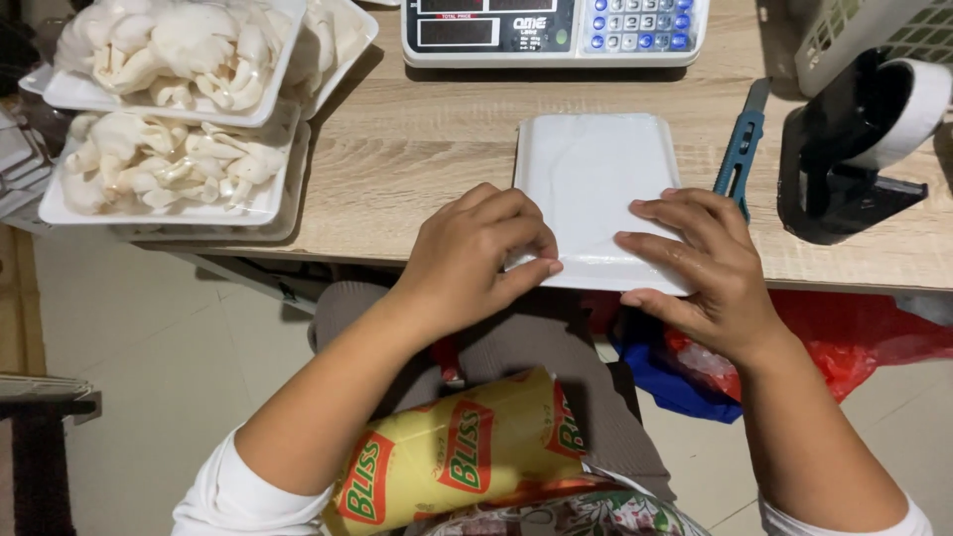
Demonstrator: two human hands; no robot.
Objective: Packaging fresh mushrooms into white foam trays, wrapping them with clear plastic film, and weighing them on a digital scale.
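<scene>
A white foam tray [593,164] wrapped in clear film lies upside down at the near edge of a wooden table [417,149]. My left hand [476,258] presses its near left corner, with the fingers curled over the film. My right hand [700,263] rests flat on the near right corner, fingers spread across the wrap. Both hands touch the tray's underside.
Stacked trays of white mushrooms [169,109] stand at the left. A digital scale [551,30] sits at the back. A blue utility knife [740,149] and a black tape dispenser [859,139] lie to the right. A yellow bag [447,457] rests on my lap; red and blue bags [844,342] lie under the table.
</scene>
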